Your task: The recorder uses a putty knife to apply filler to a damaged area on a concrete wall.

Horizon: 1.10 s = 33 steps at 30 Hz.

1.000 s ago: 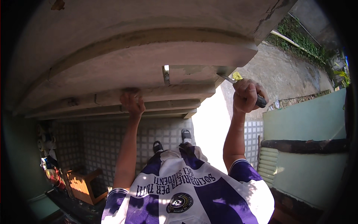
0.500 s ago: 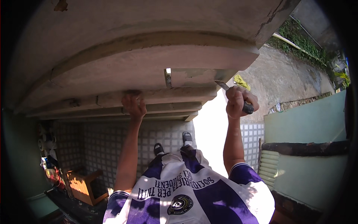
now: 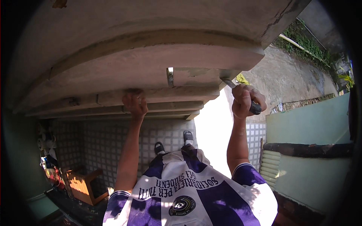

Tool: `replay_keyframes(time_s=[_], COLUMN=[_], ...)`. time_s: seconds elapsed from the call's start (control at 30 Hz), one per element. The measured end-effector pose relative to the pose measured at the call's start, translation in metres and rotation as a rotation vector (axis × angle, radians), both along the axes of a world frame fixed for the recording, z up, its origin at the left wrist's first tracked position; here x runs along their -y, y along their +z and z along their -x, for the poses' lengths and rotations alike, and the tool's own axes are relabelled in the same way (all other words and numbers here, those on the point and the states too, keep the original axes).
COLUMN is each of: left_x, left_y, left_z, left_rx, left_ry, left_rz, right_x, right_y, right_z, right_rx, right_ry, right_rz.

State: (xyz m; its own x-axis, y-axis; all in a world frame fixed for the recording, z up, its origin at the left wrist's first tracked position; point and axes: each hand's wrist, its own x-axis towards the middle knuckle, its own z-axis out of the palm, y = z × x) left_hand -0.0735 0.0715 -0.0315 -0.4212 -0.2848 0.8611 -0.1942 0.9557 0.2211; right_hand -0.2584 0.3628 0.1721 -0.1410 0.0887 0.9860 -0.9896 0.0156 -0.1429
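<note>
My right hand (image 3: pixel 248 101) is closed around the black handle (image 3: pixel 255 108) of a hand scraper. The scraper's metal blade (image 3: pixel 228 82) points up and left, its tip at the right end of a recessed strip (image 3: pixel 196 76) in the stepped concrete wall. Grey, damp-looking patches mark that strip, and a small bright gap (image 3: pixel 170 71) lies at its left end. Further left, my left hand (image 3: pixel 135 106) is at a concrete ledge (image 3: pixel 166 92) with its fingers curled against the edge. Part of those fingers is in shadow.
My sandalled feet (image 3: pixel 188 137) stand on a tiled floor (image 3: pixel 113 139) below the ledges. A wooden stool (image 3: pixel 81 188) and assorted items (image 3: pixel 51 162) are at lower left. A yellow-green cloth (image 3: pixel 241 79) lies beyond my right hand. A pale green wall (image 3: pixel 305 124) stands at right.
My right hand has shifted slightly right and turned with the scraper, whose tip has moved a little up and right along the strip. My left hand stays at the ledge.
</note>
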Motion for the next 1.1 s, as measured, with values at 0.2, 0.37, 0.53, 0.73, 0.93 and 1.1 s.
replay_keyframes(time_s=[0.2,0.37,0.53,0.73,0.93,1.1], left_x=[0.004,0.002,0.001,-0.001,-0.002,0.001], left_y=[-0.001,-0.001,-0.001,0.004,0.0,-0.001], left_z=[0.004,0.002,0.004,0.003,0.003,0.002], left_rx=[0.014,0.013,-0.005,0.013,0.041,0.036], left_ry=[0.003,-0.022,-0.007,0.013,-0.006,-0.003], left_rz=[0.006,0.003,0.007,0.019,-0.068,-0.046], right_x=[-0.007,-0.007,-0.006,-0.004,-0.002,-0.008], right_y=[-0.007,-0.014,0.0,-0.022,-0.02,-0.008], right_z=[0.005,0.004,0.007,0.004,0.011,-0.007], right_rx=[0.311,0.204,0.353,0.352,0.45,0.414], right_ry=[0.492,0.386,0.506,0.196,0.192,0.42], right_rz=[0.124,0.054,0.143,-0.079,0.025,0.112])
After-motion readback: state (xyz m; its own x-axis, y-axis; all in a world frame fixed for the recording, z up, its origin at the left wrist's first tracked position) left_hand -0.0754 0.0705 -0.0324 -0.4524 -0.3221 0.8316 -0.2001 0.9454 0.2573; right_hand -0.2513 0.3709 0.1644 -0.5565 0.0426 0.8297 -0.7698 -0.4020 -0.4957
